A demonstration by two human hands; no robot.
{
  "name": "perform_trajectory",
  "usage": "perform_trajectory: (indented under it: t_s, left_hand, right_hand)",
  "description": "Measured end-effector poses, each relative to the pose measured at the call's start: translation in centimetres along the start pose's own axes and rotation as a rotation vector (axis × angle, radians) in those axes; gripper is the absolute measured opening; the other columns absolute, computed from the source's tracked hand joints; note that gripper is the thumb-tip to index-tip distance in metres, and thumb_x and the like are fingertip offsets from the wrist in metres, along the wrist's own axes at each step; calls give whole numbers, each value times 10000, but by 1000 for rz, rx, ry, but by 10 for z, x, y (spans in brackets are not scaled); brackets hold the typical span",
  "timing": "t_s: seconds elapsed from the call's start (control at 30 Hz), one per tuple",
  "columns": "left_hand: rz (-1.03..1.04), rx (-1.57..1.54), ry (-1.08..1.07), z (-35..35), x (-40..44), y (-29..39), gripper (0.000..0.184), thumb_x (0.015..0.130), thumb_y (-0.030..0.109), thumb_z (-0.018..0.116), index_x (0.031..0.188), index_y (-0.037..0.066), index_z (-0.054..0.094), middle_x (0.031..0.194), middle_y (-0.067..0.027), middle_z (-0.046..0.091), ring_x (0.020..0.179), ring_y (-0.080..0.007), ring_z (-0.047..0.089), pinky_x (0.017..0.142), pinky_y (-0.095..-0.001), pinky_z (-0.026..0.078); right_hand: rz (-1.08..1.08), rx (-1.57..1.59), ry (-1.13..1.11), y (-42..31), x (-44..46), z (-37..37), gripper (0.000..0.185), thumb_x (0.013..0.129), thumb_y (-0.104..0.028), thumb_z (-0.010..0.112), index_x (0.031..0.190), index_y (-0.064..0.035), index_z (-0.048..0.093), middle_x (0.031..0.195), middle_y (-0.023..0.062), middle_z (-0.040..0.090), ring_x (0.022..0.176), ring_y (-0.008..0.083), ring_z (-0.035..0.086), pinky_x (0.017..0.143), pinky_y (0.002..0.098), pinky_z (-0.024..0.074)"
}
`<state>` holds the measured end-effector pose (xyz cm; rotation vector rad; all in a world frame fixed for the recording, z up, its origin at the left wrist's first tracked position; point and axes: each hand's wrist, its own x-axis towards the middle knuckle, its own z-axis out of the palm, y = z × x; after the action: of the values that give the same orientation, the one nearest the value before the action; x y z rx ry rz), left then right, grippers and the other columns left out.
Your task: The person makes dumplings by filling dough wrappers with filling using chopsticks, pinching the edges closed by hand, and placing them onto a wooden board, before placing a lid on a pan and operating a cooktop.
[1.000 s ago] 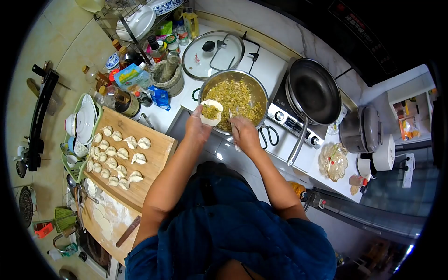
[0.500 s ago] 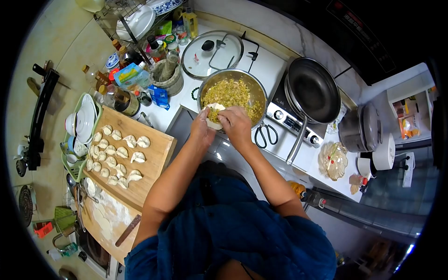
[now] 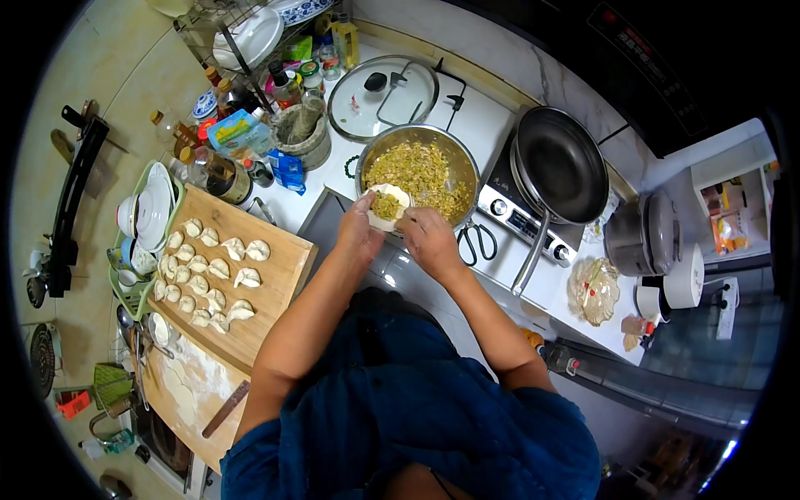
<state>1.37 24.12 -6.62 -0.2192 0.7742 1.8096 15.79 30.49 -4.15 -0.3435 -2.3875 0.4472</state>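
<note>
Left hand grasps an open dough wrapper topped with chopped filling, at the 7 o'clock rim of a steel bowl | right hand sits at the wrapper's 4 o'clock edge, its grip impossible to tell | from the hands, dumplings line a wooden board toward 8 o'clock, frying pan toward 2 o'clock

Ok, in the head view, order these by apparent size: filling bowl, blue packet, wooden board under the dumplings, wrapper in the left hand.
1. Wooden board
2. Filling bowl
3. Wrapper and blue packet: too alike to rank, since the wrapper is partly hidden.
</note>
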Motion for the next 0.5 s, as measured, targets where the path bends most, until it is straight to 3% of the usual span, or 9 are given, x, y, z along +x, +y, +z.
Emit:
perform_trajectory:
  t_s: [0.13,0.33,0.5]
  left_hand:
    - [2,39,8,6,-3,-2,318,986,160,356,1237,-15,443,1179,-157,554,1085,-281,560,949,-439,455]
    - [4,288,-4,18,-19,2,269,982,179,415,1177,38,536,1093,-96,591,1010,-210,573,861,-359,471]
    - [112,545,-44,32,-36,2,245,972,189,456,1109,34,586,1013,-58,603,959,-153,555,809,-297,446]
  right_hand:
    - [-39,-65,-40,0,-1,1,232,694,-62,637,921,-110,636,950,77,596,892,260,588,750,377,489]
    - [-131,-54,110,3,6,2,203,708,-72,641,907,-113,638,918,66,589,867,263,584,725,376,489]
    - [57,122,172,-13,20,-4,124,768,-65,641,890,-51,627,844,113,585,809,310,566,706,393,462]
